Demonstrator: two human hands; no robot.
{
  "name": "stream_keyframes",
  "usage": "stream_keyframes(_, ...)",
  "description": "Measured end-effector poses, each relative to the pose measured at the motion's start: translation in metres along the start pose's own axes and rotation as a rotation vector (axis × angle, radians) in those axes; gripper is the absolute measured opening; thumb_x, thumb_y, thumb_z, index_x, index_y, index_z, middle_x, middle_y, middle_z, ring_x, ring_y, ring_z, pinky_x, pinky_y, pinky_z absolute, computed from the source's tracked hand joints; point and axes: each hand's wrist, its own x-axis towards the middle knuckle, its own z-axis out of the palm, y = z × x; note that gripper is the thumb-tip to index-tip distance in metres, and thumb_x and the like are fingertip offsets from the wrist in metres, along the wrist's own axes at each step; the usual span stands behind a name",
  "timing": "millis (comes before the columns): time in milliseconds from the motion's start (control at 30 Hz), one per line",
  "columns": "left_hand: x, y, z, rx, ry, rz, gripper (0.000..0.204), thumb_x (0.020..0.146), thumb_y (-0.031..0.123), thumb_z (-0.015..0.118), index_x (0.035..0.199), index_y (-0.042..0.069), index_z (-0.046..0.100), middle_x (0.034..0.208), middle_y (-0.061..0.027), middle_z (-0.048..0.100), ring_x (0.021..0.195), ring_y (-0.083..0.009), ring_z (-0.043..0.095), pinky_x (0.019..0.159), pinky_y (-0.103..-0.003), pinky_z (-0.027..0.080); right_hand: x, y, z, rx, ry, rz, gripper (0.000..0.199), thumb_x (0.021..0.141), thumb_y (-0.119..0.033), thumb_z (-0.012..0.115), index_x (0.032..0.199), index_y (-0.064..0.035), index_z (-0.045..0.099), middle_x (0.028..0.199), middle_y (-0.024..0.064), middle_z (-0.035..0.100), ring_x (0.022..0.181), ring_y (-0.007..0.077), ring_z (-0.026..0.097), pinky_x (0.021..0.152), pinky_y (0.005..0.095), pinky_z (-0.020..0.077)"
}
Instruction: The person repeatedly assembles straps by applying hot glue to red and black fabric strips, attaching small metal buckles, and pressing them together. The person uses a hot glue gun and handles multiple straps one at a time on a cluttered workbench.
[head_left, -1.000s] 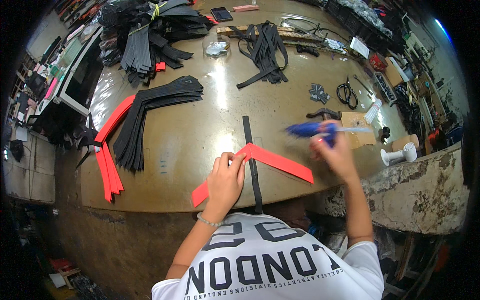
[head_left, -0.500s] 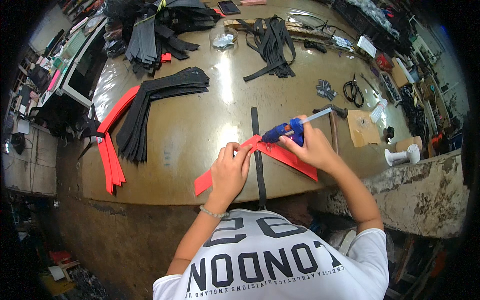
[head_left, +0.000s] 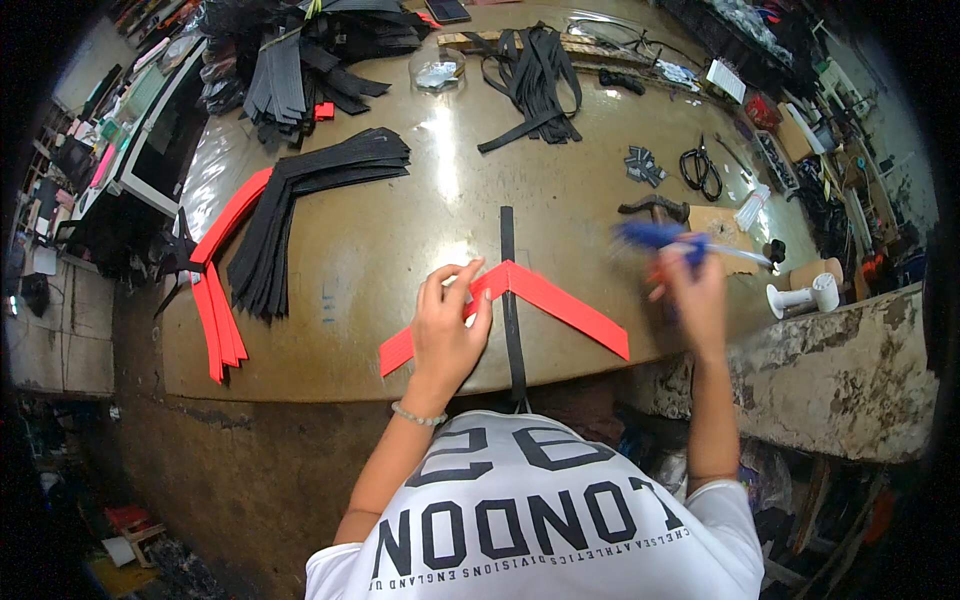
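A red strip [head_left: 568,308], bent into an upside-down V, lies across a narrow black strap [head_left: 513,340] near the table's front edge. The strap runs from above the peak down toward me. Over the red strip's left arm is my left hand [head_left: 450,325], its fingers curved and apart, with nothing held; whether it touches the strip cannot be told. Away to the right, my right hand [head_left: 690,295] grips a blue glue gun [head_left: 655,236], smeared by motion. A clear glue stick [head_left: 740,254] sticks out of its back end. Beyond the gun lies a hammer [head_left: 655,208].
To the left lie fanned black strips [head_left: 268,250] and a tied red bundle [head_left: 225,320]. Farther back are piled black straps [head_left: 535,85] and a clear bowl [head_left: 437,72]. On the right are scissors [head_left: 702,170], small grey pieces [head_left: 644,166] and a white spool [head_left: 803,297].
My right hand has swung the glue gun rightward, away from the red strip's peak. The fingers of my left hand have lifted off the strip near the peak and spread.
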Motion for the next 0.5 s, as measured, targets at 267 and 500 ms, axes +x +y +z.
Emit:
stream_keyframes(267,0.026,-0.012,-0.022,-2.061,-0.09,-0.822,0.045,0.1,0.003,0.039,0.144,0.003,0.031,0.137,-0.0175,0.046,0.115,-0.024,0.052,0.094,-0.035,0.048,-0.015,-0.014,-0.081,-1.363,0.422,0.638,0.066,0.099,-0.056,0.037,0.1,0.0044,0.065,0.097,0.0317,0.065,0.091,0.048,0.062,0.079,0.0514,0.0484)
stream_keyframes(500,0.019,0.018,-0.003,-1.803,-0.234,-0.726,0.051,0.101,0.008,0.047,0.148,0.002,0.026,0.148,-0.0164,0.039,0.139,-0.0287,0.038,0.114,-0.042,0.037,-0.043,-0.039,0.106,0.12,-0.332,0.277,0.027,0.095,-0.026,0.064,0.108,-0.0017,0.067,0.092,0.0029,0.067,0.079,0.0088,0.059,0.071,0.0266,0.0496)
